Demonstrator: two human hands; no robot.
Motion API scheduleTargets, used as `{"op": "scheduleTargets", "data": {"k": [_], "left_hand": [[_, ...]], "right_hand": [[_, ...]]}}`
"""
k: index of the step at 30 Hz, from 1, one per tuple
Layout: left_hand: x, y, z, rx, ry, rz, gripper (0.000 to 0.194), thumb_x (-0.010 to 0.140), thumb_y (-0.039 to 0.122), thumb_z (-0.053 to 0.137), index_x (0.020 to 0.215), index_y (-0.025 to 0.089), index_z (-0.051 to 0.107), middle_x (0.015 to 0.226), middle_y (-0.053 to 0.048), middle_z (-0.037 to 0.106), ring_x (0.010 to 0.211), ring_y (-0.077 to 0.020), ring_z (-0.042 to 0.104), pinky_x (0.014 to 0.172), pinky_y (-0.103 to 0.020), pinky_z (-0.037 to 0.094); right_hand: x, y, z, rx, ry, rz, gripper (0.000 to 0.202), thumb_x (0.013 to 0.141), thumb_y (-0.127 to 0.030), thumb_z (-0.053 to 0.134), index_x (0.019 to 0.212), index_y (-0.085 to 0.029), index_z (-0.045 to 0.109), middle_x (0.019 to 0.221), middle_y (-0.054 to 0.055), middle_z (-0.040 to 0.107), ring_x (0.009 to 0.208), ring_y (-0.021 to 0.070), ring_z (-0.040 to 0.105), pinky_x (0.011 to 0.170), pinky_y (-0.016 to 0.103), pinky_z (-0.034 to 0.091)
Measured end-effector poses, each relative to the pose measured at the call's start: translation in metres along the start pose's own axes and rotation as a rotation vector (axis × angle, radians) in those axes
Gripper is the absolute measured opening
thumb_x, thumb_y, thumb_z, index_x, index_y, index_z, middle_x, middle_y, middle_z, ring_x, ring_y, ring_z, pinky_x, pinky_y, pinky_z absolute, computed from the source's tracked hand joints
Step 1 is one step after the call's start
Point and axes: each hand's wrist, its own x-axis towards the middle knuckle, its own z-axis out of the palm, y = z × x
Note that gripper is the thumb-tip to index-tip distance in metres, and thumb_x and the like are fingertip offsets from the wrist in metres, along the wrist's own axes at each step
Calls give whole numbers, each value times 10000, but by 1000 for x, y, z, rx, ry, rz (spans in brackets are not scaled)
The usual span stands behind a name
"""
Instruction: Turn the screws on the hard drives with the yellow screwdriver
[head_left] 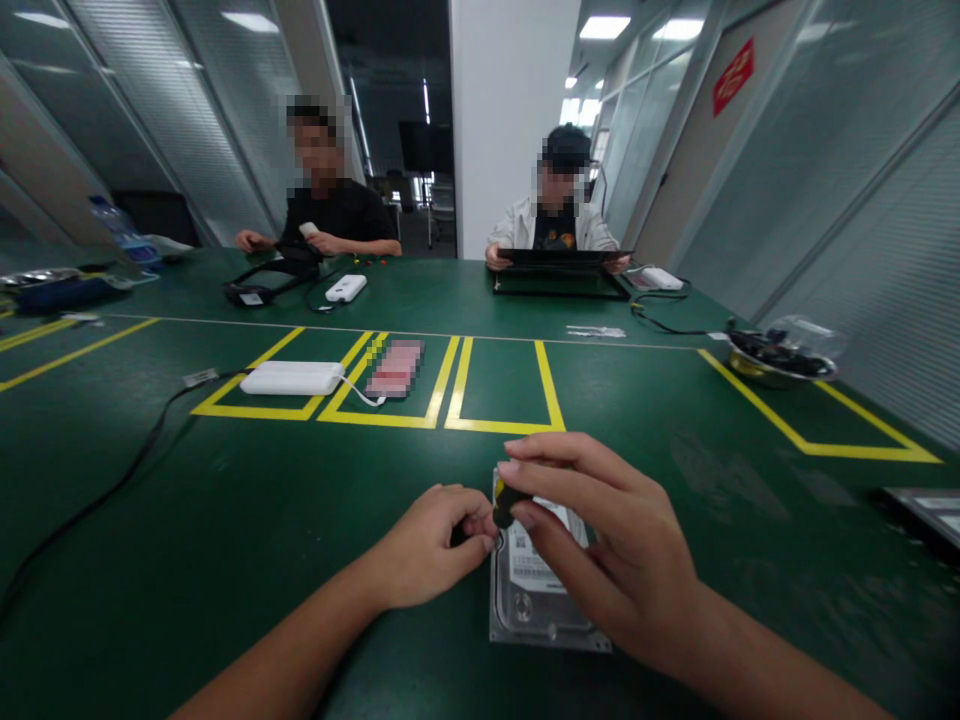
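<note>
A silver hard drive [551, 610] with a white label lies flat on the green table, partly covered by my right hand [607, 540]. The fingers of that hand pinch the black and yellow handle of a small screwdriver [510, 500] above the drive's upper left part. Just left of the handle, my left hand [435, 540] is closed, thumb and fingertips together at the drive's left edge. What those fingertips hold, if anything, is too small to make out.
Yellow tape outlines cross the green table [360, 650]. A white power bank [292, 378] with a cable and a blurred phone [396, 368] lie ahead. A metal bowl of dark parts [784, 355] stands at right. Across the table sit two people, one holding a black frame [561, 285].
</note>
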Motion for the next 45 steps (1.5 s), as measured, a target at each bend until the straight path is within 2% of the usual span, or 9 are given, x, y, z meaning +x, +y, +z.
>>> {"op": "scheduleTargets", "data": {"k": [3,12,20,25,31,35,38,42,45], "left_hand": [[1,0,1,-6,5,-6,222,893,261,586,1095,196,651,1121,-42,689,981,-224,620,862,-351,440],[0,-2,2,-20,9,13,253,892,259,587,1132,201,641,1146,-41,682,1003,-227,616,886,-355,438],[1,1,1,-31,6,4,117,881,238,592,966,191,657,973,-12,699,896,-198,622,837,-325,444],[2,3,0,-39,0,1,167,868,236,584,1012,190,655,1010,-27,702,906,-202,621,834,-319,454],[0,2,-1,-43,-11,-17,181,862,235,581,1021,189,653,1023,-33,688,903,-200,612,848,-332,461],[0,0,0,-53,-4,-4,93,842,221,598,913,182,644,910,-18,665,834,-183,609,783,-310,463],[0,0,0,-58,-8,-15,97,851,215,585,925,183,639,917,-16,663,827,-177,603,784,-310,461],[0,1,-1,-48,-6,-7,115,864,234,579,947,188,643,960,-25,668,872,-191,595,822,-328,454],[0,1,-1,-39,-24,3,95,857,228,585,921,186,641,900,-17,654,829,-183,593,791,-318,456]], "right_hand": [[1,0,0,-6,-5,5,307,875,-49,579,1170,-105,642,1178,92,603,1121,127,572,944,229,506],[1,0,1,2,-7,12,305,880,-55,573,1175,-99,640,1155,88,601,1093,117,571,926,220,505],[2,-1,1,0,-3,11,296,883,-53,568,1166,-100,642,1139,85,612,1083,118,575,926,225,508],[2,-1,1,-9,-7,5,300,882,-59,576,1172,-99,640,1138,90,610,1088,128,572,920,237,511],[3,-2,1,-2,23,4,248,872,-79,616,1113,-124,660,1030,74,607,961,122,596,803,232,532],[3,0,1,-2,4,-1,304,872,-33,565,1157,-112,633,1099,92,640,1057,141,599,887,257,536],[3,0,2,-12,-5,-9,311,868,-40,574,1168,-100,629,1149,104,647,1110,150,596,946,270,525],[3,-1,2,-26,26,5,249,850,-77,632,1097,-102,653,1127,103,647,1081,145,609,917,248,535],[2,-1,1,-25,19,-5,311,849,-38,573,1149,-99,626,1167,104,650,1131,153,599,971,273,521]]}}
